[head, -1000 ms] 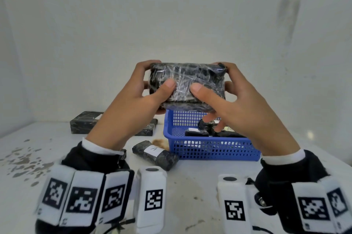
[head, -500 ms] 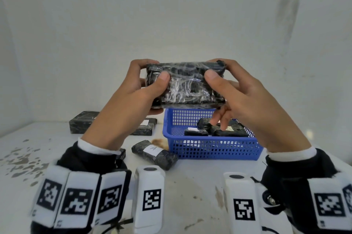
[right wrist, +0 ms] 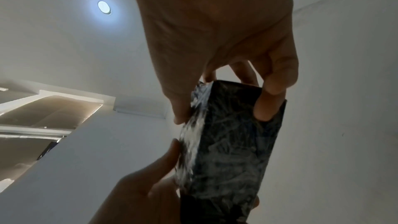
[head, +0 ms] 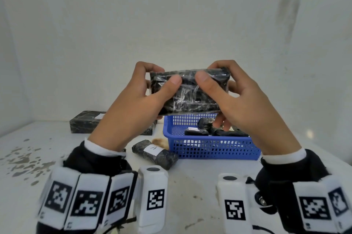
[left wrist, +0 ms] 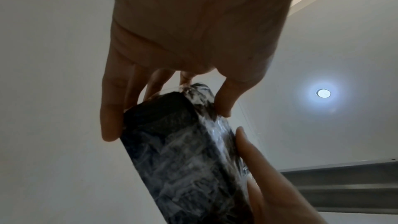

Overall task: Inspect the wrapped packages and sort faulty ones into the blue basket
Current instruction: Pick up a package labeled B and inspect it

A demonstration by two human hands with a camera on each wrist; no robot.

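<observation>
Both hands hold one wrapped package in the air above the blue basket. The left hand grips its left end, thumb on the near face; the right hand grips the right end likewise. The head view alone shows the table, the basket holding dark packages, a labelled roll beside it and a block further back. The wrist views alone show the package's far side, fingers curled behind it, and a ceiling light.
</observation>
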